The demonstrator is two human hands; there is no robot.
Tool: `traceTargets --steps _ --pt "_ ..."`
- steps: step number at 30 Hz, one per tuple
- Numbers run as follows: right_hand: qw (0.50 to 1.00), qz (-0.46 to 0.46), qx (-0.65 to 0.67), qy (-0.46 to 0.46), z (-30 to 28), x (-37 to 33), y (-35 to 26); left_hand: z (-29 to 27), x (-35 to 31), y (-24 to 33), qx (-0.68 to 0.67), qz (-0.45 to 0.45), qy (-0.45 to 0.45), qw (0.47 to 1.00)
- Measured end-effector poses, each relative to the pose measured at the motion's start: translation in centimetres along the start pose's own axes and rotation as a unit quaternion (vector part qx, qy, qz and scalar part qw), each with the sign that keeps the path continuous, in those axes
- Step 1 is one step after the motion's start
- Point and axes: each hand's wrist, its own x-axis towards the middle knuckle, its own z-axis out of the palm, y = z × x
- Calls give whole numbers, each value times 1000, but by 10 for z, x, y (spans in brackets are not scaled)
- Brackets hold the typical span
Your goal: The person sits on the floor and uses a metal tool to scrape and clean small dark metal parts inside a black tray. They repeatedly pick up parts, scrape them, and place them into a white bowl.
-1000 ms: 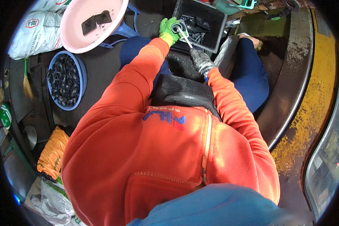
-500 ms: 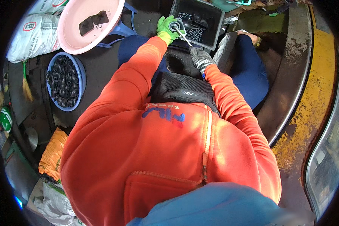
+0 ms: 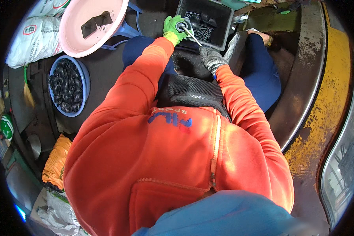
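Head view: left hand [image 3: 173, 28] grips a round metal part [image 3: 181, 26] at the dark bin's [image 3: 224, 15] near rim; right hand [image 3: 211, 58], closed, holds a thin rod [image 3: 192, 36] just below.

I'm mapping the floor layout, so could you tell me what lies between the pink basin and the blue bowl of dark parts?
In the head view, only a bare strip of dark floor separates the pink basin from the blue bowl.

Dark grimy floor [image 3: 106, 70] beside a curved metal rim [image 3: 306, 90] with worn yellow paint.
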Motion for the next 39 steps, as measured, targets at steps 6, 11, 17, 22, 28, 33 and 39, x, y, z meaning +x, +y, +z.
traceTargets --steps 6,11,17,22,28,33,39 --pt "995 55 53 -58 -12 -8 -5 -5 -1 6 29 21 7 999" --pt "999 -3 40 35 -1 2 0 -11 -4 14 -55 -22 41 997" --pt "995 53 85 15 10 9 6 -9 -2 10 -2 -21 8 1000" --pt "998 50 28 -35 10 6 6 -12 0 12 7 0 -16 1000" --pt "999 -1 54 -10 10 5 6 -15 0 15 -5 0 -8 1000" --pt "999 -45 -2 -17 8 8 5 -9 0 9 -20 -5 18 1000" --pt "989 -98 -97 53 4 -1 -2 -13 -1 12 -8 2 -5 1000"
